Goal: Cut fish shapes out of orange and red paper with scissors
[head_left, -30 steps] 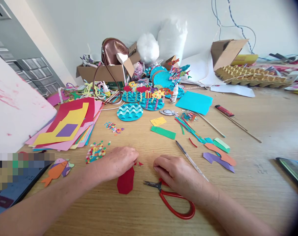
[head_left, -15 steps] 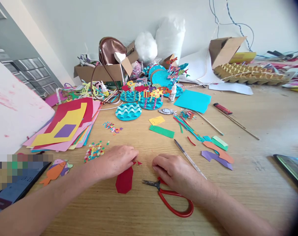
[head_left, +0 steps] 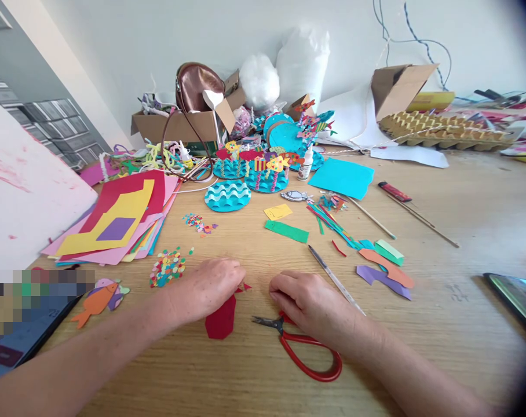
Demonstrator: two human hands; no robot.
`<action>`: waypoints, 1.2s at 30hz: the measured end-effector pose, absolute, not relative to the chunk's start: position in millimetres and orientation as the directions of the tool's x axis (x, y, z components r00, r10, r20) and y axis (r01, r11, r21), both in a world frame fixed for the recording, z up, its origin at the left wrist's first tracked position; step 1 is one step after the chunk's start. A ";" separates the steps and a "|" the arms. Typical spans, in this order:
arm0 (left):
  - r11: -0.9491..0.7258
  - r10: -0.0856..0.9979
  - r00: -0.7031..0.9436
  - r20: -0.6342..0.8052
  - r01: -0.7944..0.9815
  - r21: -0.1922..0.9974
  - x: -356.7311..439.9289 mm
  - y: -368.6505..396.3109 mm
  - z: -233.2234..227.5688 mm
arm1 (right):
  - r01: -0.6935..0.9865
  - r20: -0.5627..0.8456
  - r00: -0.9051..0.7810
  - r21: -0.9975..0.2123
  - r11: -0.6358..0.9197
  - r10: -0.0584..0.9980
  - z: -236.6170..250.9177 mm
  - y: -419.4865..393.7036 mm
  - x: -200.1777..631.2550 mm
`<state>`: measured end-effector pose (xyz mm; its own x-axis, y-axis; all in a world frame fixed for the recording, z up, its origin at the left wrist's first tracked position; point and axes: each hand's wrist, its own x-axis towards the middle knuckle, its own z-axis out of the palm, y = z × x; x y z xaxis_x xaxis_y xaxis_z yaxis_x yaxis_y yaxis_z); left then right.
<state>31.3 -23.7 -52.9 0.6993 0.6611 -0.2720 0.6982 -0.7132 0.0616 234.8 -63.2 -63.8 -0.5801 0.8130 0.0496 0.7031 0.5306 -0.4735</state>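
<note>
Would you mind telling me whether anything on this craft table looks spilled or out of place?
Yes: a small heap of confetti dots lies loose on the table beside the left hand, with strays scattered around it. The red scissors lie partly under the right hand. Otherwise it is ordinary craft clutter.

The table (head_left: pixel 463 231) was pale wood with a fine, matt grain. The red piece (head_left: pixel 221 319) under the left hand (head_left: pixel 208 286) looked like matt paper or thin foam sheet; which one could not be told. The scissors (head_left: pixel 304 350) beside the right hand (head_left: pixel 309 301) had dull metal blades and glossy red plastic handles. The stacked sheets (head_left: pixel 115 223) were matt coloured paper. The boxes (head_left: pixel 395 87) were rough brown cardboard.
</note>
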 end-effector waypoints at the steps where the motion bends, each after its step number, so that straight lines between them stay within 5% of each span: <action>1: -0.706 0.662 0.693 -0.286 0.705 0.075 31.3 -22.3 -52.1 | 0.702 0.049 -0.580 -0.476 0.530 0.813 -63.7 -63.1 234.7; 7: -0.686 0.657 0.706 -0.264 0.705 0.178 34.0 -15.4 -48.3 | 0.720 0.031 -0.570 -0.462 0.517 0.821 -64.0 -62.9 234.6; 22: -0.701 0.659 0.694 -0.289 0.707 0.098 48.9 -23.9 -44.6 | 0.731 0.031 -0.577 -0.427 0.533 0.816 -64.1 -63.5 234.4; 36: -0.625 0.677 0.665 -0.315 0.746 0.231 41.0 -13.6 -43.9 | 0.731 0.024 -0.572 -0.439 0.523 0.820 -63.8 -63.8 235.2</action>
